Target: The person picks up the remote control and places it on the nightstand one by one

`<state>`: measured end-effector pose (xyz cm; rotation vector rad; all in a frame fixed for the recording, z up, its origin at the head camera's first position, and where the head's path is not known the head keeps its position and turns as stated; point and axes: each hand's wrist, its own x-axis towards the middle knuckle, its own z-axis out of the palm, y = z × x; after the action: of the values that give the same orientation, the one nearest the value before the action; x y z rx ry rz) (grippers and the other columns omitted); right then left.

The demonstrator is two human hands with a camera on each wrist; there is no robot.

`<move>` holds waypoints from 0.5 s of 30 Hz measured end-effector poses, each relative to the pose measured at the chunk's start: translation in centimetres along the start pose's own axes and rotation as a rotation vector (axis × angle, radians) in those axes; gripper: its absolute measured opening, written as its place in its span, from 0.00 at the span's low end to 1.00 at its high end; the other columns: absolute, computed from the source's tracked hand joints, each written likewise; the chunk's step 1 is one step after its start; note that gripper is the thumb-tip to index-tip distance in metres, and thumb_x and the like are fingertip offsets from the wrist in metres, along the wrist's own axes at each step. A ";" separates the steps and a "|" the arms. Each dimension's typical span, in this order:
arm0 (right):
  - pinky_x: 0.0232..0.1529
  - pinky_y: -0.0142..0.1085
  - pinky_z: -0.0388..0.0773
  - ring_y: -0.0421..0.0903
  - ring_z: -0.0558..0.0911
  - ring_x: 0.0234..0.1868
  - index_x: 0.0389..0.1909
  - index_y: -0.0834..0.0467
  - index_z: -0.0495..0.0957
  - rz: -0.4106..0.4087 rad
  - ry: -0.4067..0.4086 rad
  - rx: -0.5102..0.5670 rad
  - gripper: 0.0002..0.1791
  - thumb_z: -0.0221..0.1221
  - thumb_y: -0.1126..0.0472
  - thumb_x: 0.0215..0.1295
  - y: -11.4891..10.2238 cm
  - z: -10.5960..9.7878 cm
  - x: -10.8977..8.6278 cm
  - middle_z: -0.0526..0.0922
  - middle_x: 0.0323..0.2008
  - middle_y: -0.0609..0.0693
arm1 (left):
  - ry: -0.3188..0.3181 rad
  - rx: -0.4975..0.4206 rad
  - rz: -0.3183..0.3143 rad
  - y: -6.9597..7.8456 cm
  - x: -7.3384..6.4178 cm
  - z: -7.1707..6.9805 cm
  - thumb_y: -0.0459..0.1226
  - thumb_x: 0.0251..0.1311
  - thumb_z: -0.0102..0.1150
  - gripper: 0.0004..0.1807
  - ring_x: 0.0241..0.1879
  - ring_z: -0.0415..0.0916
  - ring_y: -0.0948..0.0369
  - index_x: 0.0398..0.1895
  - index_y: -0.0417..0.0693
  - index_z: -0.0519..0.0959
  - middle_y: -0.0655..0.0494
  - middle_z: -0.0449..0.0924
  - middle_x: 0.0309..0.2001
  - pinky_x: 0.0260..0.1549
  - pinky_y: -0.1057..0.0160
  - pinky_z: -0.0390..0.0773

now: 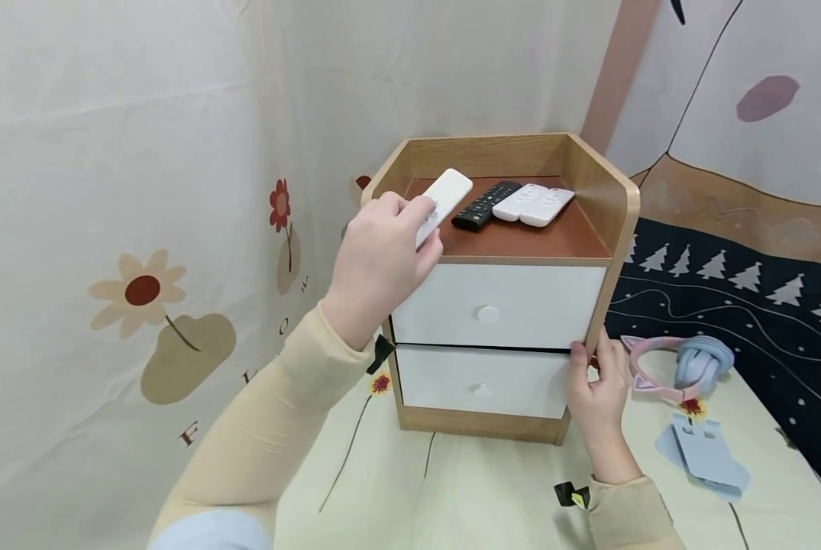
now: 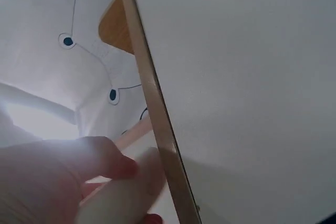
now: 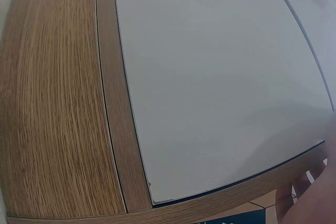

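My left hand (image 1: 388, 256) grips a white remote control (image 1: 446, 200) above the left part of a small wooden cabinet's top. In the left wrist view the remote (image 2: 126, 195) looks blurred beside the cabinet's edge. A black remote (image 1: 486, 205) and white remotes (image 1: 532, 204), lying side by side, rest on the brown top shelf (image 1: 541, 243). My right hand (image 1: 599, 389) holds the cabinet's right side low down, its thumb at the front edge and its other fingers partly hidden round the side. Both white drawers (image 1: 499, 294) are closed.
On the table (image 1: 479, 489), right of the cabinet, lie pink and blue headphones (image 1: 702, 360) with cat ears and a light blue folded stand (image 1: 706, 454). Patterned cloth (image 1: 142, 114) hangs at the left and behind. Dark cloth with trees (image 1: 747, 305) borders the right side.
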<state>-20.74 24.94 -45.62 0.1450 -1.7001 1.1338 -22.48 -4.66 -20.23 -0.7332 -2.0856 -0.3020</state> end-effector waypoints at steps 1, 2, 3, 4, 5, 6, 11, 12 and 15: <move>0.55 0.12 0.72 0.24 0.73 0.54 0.75 0.63 0.78 -0.001 0.000 0.000 0.28 0.64 0.70 0.75 0.0 0.0 0.0 0.71 0.49 0.30 | -0.032 0.016 -0.017 0.1 0.3 0.2 0.37 0.71 0.65 0.13 0.38 0.83 0.47 0.55 0.44 0.87 0.42 0.87 0.41 0.34 0.50 0.86; 0.55 0.12 0.72 0.24 0.73 0.54 0.75 0.63 0.77 -0.003 0.000 0.000 0.28 0.64 0.70 0.75 0.0 0.0 0.0 0.71 0.49 0.30 | -0.061 0.031 -0.032 0.2 0.6 0.4 0.37 0.71 0.64 0.13 0.38 0.82 0.47 0.54 0.44 0.87 0.42 0.86 0.41 0.35 0.51 0.85; 0.55 0.12 0.72 0.24 0.73 0.54 0.75 0.63 0.78 -0.003 0.000 0.000 0.28 0.64 0.71 0.75 0.0 0.1 -0.1 0.71 0.49 0.30 | -0.088 0.045 -0.043 0.2 1.0 0.6 0.37 0.72 0.64 0.12 0.38 0.82 0.47 0.54 0.43 0.86 0.42 0.86 0.40 0.35 0.51 0.84; 0.55 0.12 0.72 0.24 0.73 0.54 0.74 0.64 0.78 -0.004 0.000 0.000 0.28 0.64 0.71 0.74 0.0 0.1 -0.1 0.71 0.49 0.30 | -0.111 0.058 -0.051 0.3 1.3 0.8 0.36 0.72 0.64 0.11 0.37 0.81 0.47 0.52 0.43 0.86 0.42 0.86 0.39 0.37 0.51 0.83; 0.55 0.12 0.72 0.24 0.74 0.54 0.74 0.64 0.78 -0.003 0.001 0.001 0.28 0.64 0.71 0.74 0.0 0.1 -0.1 0.71 0.49 0.30 | -0.130 0.072 -0.056 0.3 1.6 1.0 0.37 0.72 0.64 0.10 0.37 0.81 0.47 0.51 0.42 0.85 0.42 0.85 0.38 0.38 0.51 0.82; 0.55 0.12 0.72 0.24 0.74 0.55 0.74 0.64 0.78 -0.003 0.001 -0.001 0.28 0.64 0.71 0.74 0.0 0.1 -0.2 0.71 0.49 0.30 | -0.148 0.086 -0.062 0.3 2.0 1.2 0.37 0.72 0.64 0.10 0.37 0.81 0.46 0.50 0.42 0.84 0.42 0.85 0.38 0.39 0.51 0.82; 0.56 0.13 0.72 0.25 0.73 0.54 0.74 0.64 0.78 0.000 -0.001 0.007 0.26 0.64 0.68 0.77 0.1 0.1 -0.1 0.71 0.49 0.29 | -0.250 0.136 -0.120 0.1 3.9 1.8 0.38 0.74 0.63 0.10 0.39 0.82 0.45 0.50 0.41 0.82 0.41 0.85 0.41 0.43 0.50 0.82; 0.56 0.13 0.72 0.25 0.73 0.55 0.74 0.64 0.78 0.001 -0.001 0.007 0.26 0.63 0.67 0.77 0.1 0.1 -0.1 0.71 0.49 0.29 | -0.276 0.140 -0.135 0.1 4.3 1.8 0.38 0.75 0.63 0.10 0.41 0.82 0.44 0.51 0.41 0.82 0.41 0.85 0.43 0.44 0.49 0.83; 0.56 0.13 0.72 0.25 0.73 0.55 0.74 0.64 0.78 0.002 0.003 0.005 0.26 0.63 0.68 0.77 0.3 0.2 -0.1 0.71 0.49 0.30 | -0.348 0.158 -0.160 0.0 5.4 2.3 0.39 0.76 0.61 0.12 0.46 0.83 0.44 0.53 0.41 0.81 0.40 0.85 0.46 0.49 0.48 0.84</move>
<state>-20.98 24.96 -45.91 0.1449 -1.6956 1.1389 -26.39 -1.53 -17.21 -0.5550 -2.4716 -0.0987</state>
